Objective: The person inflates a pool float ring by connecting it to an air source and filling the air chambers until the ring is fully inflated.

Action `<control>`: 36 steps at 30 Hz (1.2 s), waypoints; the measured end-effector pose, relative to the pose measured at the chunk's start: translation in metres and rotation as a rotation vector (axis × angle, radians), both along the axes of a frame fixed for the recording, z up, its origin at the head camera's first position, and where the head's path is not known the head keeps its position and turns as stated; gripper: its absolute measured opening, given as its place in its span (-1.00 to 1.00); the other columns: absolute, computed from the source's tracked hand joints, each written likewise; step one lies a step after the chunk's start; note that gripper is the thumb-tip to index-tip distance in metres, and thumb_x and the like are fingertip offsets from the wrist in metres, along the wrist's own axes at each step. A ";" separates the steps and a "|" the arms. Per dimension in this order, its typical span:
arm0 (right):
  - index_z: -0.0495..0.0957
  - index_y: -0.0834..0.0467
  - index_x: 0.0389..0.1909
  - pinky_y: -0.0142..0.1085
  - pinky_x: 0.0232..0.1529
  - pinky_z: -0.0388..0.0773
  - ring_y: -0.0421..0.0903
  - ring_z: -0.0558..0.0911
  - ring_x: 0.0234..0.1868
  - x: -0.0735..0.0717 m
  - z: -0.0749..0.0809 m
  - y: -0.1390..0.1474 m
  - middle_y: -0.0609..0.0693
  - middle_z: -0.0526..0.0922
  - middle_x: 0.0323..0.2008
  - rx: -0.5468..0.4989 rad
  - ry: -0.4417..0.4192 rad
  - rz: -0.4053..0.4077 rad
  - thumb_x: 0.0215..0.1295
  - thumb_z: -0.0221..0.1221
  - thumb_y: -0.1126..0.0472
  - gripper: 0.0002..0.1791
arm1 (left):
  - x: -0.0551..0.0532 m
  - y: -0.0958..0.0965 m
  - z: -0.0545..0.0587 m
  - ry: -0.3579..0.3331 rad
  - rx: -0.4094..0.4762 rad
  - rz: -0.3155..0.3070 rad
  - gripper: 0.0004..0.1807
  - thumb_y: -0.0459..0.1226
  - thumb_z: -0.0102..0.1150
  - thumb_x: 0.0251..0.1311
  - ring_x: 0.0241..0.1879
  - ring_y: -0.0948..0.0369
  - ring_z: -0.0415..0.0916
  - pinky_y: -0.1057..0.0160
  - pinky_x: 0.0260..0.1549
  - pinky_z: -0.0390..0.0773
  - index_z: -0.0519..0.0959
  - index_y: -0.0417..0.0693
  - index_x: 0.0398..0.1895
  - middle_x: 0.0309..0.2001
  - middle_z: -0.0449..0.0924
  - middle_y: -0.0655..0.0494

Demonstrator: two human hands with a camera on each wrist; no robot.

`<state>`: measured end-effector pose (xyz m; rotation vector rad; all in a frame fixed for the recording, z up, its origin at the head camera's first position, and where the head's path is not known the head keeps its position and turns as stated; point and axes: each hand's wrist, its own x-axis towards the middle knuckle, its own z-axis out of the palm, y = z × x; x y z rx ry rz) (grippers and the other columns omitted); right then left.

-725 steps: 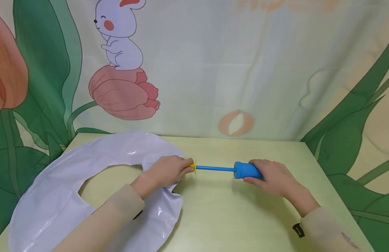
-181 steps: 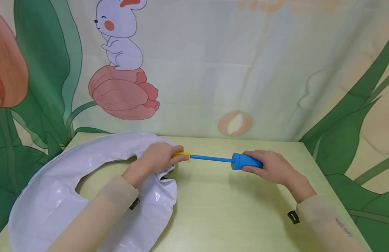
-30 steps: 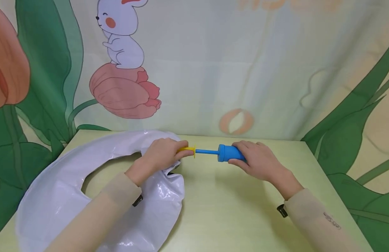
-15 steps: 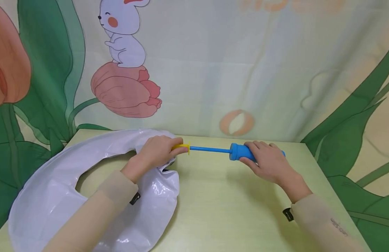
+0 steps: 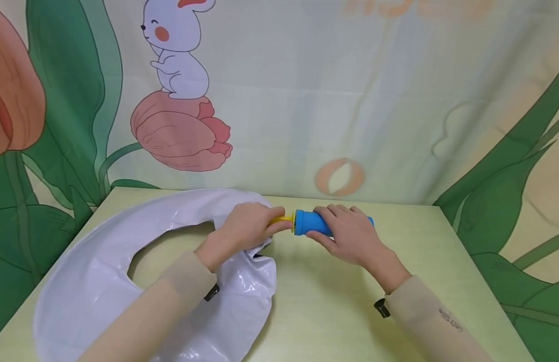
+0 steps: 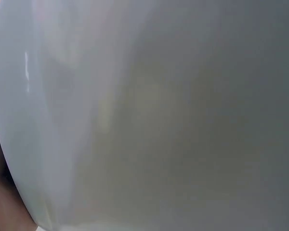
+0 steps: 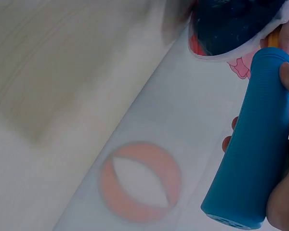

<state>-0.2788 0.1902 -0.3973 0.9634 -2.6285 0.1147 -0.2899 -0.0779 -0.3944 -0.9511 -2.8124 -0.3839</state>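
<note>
A blue hand air pump [image 5: 310, 222] lies level above the table, its yellow flanged end [image 5: 284, 219] pointing left. My left hand [image 5: 245, 226] pinches that yellow end; whether it sits in a valve is hidden by the fingers. My right hand [image 5: 349, 234] grips the blue barrel [image 7: 253, 139], fingers wrapped round it in the right wrist view. The barrel sits right against the yellow flange, with no rod showing between. Beneath my left hand and forearm spreads a shiny white inflatable ring [image 5: 98, 281], puffed but creased. It fills most of the left wrist view.
The pale yellow table [image 5: 315, 311] carries the ring on its left half. A printed cloth [image 5: 270, 125] with a rabbit and tulips hangs behind the table's back edge. The ring's dark blue side [image 7: 236, 24] shows in the right wrist view.
The barrel slid left, drew back right exposing the blue rod, then moved left again until it met the yellow flange. Compared with 24 seconds ago, the ring looks slightly fuller.
</note>
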 end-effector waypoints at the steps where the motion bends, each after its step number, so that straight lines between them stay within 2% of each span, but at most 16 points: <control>1: 0.51 0.12 0.23 0.05 -0.02 0.53 0.05 0.63 0.04 0.001 0.000 0.001 0.08 0.66 0.05 -0.003 -0.009 -0.007 0.44 0.15 -0.29 -0.37 | 0.000 -0.001 0.000 -0.006 0.007 0.003 -0.60 0.17 0.04 0.49 -0.62 0.25 0.33 0.25 -0.56 0.24 0.45 0.11 -0.37 -0.66 0.25 0.25; 7: 0.54 0.09 0.26 -0.03 -0.12 0.58 0.04 0.67 -0.08 -0.002 -0.001 0.025 0.06 0.67 0.03 -0.035 -0.053 -0.028 0.41 0.17 -0.30 -0.36 | -0.006 -0.021 0.001 -0.033 0.027 0.012 -0.63 0.19 0.07 0.46 -0.58 0.25 0.35 0.22 -0.51 0.30 0.51 0.18 -0.36 -0.64 0.33 0.26; 13: 0.58 0.10 0.21 -0.03 -0.20 0.59 0.06 0.69 -0.14 -0.008 -0.004 0.064 0.07 0.69 0.02 -0.055 -0.041 -0.053 0.36 0.23 -0.27 -0.38 | -0.010 -0.044 -0.001 -0.035 0.036 0.034 -0.63 0.18 0.08 0.46 -0.60 0.25 0.30 0.21 -0.50 0.27 0.48 0.19 -0.39 -0.66 0.29 0.27; 18: 0.58 0.10 0.16 -0.04 -0.23 0.58 0.06 0.68 -0.18 -0.008 -0.004 0.083 0.07 0.69 -0.01 -0.053 -0.042 -0.072 0.35 0.24 -0.28 -0.39 | -0.012 -0.052 -0.001 -0.033 0.032 0.042 -0.63 0.18 0.07 0.46 -0.59 0.24 0.31 0.20 -0.49 0.28 0.47 0.19 -0.39 -0.65 0.30 0.28; 25: 0.58 0.13 0.15 -0.02 -0.22 0.59 0.08 0.68 -0.18 -0.007 -0.005 0.079 0.09 0.70 -0.02 -0.054 -0.042 -0.078 0.35 0.24 -0.26 -0.40 | -0.008 -0.043 -0.001 -0.011 0.024 0.014 -0.61 0.16 0.05 0.48 -0.61 0.25 0.29 0.21 -0.52 0.24 0.41 0.15 -0.40 -0.67 0.22 0.27; 32: 0.57 0.13 0.08 -0.09 -0.30 0.56 0.01 0.65 -0.32 -0.009 0.001 0.042 0.02 0.68 -0.16 -0.056 0.011 -0.021 0.38 0.20 -0.26 -0.44 | -0.006 -0.019 0.007 0.092 0.030 0.002 -0.59 0.12 0.11 0.47 -0.65 0.25 0.23 0.21 -0.57 0.18 0.38 0.12 -0.46 -0.70 0.16 0.27; 36: 0.55 0.15 0.09 -0.09 -0.32 0.57 0.00 0.65 -0.33 -0.007 0.003 0.021 0.03 0.67 -0.18 -0.055 0.023 0.017 0.40 0.18 -0.25 -0.44 | -0.003 -0.001 0.009 0.101 -0.004 -0.012 -0.60 0.14 0.07 0.48 -0.64 0.25 0.30 0.24 -0.58 0.23 0.45 0.10 -0.39 -0.69 0.25 0.26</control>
